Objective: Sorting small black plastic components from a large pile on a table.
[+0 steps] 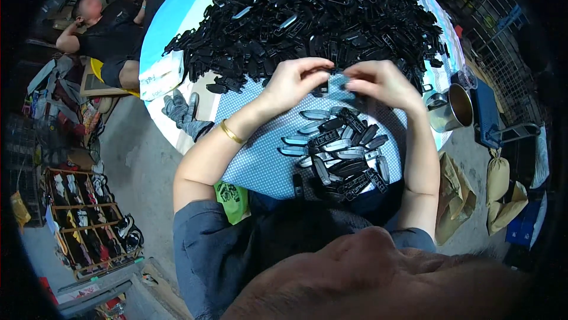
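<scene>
My left hand (296,83) and my right hand (381,83) are raised over the table, their curled fingertips facing each other. Something small and dark shows at the fingertips, too blurred to name. Just beyond them lies a large heap of small black plastic parts (319,21), long and narrow, some with slots. Closer to my body, between my forearms, is a smaller loose pile of similar pieces (349,154), several of them with silvery-grey faces. This pile rests on a blue patterned cloth (254,163).
A grey glove (186,113) and a white packet (163,74) lie at the table's left. At its right edge stands a metal pot (452,110). A person (106,39) sits at the far left holding a phone. Brown paper bags (454,193) stand on the floor at right.
</scene>
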Demonstrator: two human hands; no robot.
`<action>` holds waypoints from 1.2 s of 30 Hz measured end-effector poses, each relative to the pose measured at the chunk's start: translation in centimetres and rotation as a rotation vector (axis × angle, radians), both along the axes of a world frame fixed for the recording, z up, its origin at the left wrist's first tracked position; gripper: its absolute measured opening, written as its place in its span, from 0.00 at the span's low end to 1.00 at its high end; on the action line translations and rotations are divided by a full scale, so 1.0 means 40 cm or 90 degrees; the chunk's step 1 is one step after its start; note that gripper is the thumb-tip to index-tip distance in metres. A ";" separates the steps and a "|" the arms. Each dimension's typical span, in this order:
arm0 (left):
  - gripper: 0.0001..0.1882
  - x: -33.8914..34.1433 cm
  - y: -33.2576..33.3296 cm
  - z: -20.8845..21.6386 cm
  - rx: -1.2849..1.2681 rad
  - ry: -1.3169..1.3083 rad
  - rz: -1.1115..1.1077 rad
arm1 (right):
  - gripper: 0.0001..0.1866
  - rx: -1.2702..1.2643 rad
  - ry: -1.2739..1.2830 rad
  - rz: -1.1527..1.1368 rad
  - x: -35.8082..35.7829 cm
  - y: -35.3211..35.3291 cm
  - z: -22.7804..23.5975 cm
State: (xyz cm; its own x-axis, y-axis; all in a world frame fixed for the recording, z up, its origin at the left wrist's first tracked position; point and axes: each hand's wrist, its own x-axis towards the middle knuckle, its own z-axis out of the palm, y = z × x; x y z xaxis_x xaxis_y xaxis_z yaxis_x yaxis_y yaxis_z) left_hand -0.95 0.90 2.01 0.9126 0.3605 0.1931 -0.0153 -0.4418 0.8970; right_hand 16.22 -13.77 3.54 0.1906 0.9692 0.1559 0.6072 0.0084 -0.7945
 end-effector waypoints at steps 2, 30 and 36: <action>0.17 -0.002 -0.018 0.012 0.177 0.082 0.015 | 0.13 -0.058 -0.181 -0.036 0.044 -0.030 0.029; 0.12 -0.001 -0.030 -0.074 0.499 0.040 0.021 | 0.10 0.350 -0.424 -0.171 -0.008 0.125 -0.051; 0.13 0.005 -0.036 -0.088 0.493 0.083 0.023 | 0.19 0.231 -0.524 -0.162 -0.073 0.208 -0.052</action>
